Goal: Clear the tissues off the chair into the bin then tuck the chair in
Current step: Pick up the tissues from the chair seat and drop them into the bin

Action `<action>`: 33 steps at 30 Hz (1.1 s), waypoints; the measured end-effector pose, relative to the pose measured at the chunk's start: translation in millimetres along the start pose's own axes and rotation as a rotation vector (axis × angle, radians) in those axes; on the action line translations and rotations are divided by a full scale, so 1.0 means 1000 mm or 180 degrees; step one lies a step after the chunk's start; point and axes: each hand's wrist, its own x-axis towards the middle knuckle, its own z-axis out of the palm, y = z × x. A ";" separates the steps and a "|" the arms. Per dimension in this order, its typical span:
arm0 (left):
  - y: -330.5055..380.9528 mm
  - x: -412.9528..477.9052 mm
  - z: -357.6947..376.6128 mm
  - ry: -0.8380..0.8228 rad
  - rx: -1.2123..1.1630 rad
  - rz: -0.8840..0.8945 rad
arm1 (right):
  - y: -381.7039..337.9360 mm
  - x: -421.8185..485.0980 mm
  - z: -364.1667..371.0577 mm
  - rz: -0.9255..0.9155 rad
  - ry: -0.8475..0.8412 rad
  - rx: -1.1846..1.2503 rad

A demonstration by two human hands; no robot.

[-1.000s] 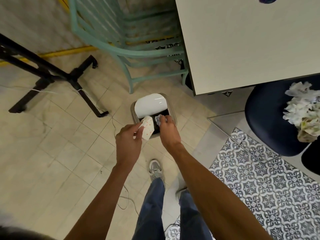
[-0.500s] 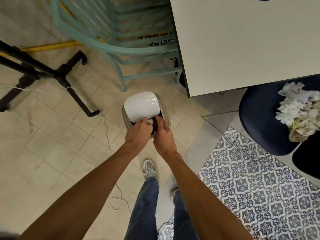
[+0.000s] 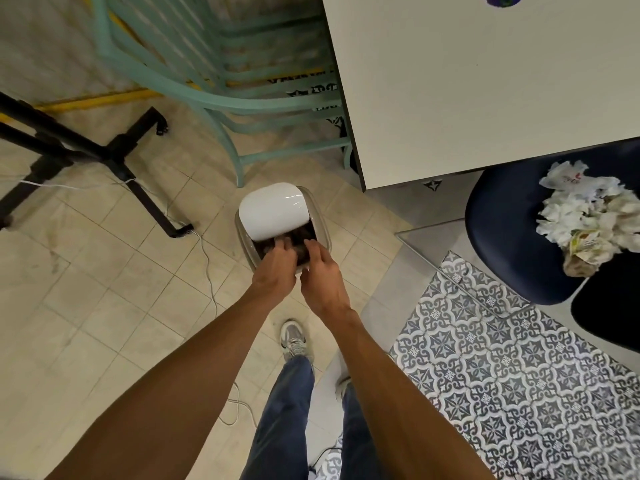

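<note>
I see the pale tabletop (image 3: 485, 81) at upper right, with the navy chair (image 3: 502, 237) at its corner. A heap of crumpled tissues (image 3: 585, 216) lies on the seat. The bin (image 3: 324, 225) stands on the floor, well left of the chair, white lid (image 3: 273, 209) tipped back. My left hand (image 3: 275, 268) and right hand (image 3: 322, 277) reach side by side into its opening, fingers loosely spread.

Crumpled tissues (image 3: 588, 216) atop navy chair (image 3: 502, 237); bin (image 3: 273, 209) open

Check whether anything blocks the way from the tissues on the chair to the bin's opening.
Nothing visible does: the lid is swung back, and bare floor lies between chair and bin. Only the left hand and right hand fill the opening.
</note>
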 end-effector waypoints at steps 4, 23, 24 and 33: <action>-0.001 -0.022 -0.006 0.0260 -0.0385 0.0176 | -0.004 -0.015 -0.015 0.0041 0.0027 -0.0143; 0.161 -0.157 -0.090 0.1190 -0.0662 0.0878 | 0.071 -0.166 -0.228 0.0130 0.1376 -0.0487; 0.183 -0.162 -0.094 0.1236 -0.0670 0.0990 | 0.084 -0.175 -0.244 0.0133 0.1448 -0.0492; 0.357 -0.158 -0.091 0.0956 -0.1278 0.1449 | 0.200 -0.211 -0.361 0.0519 0.2030 -0.0192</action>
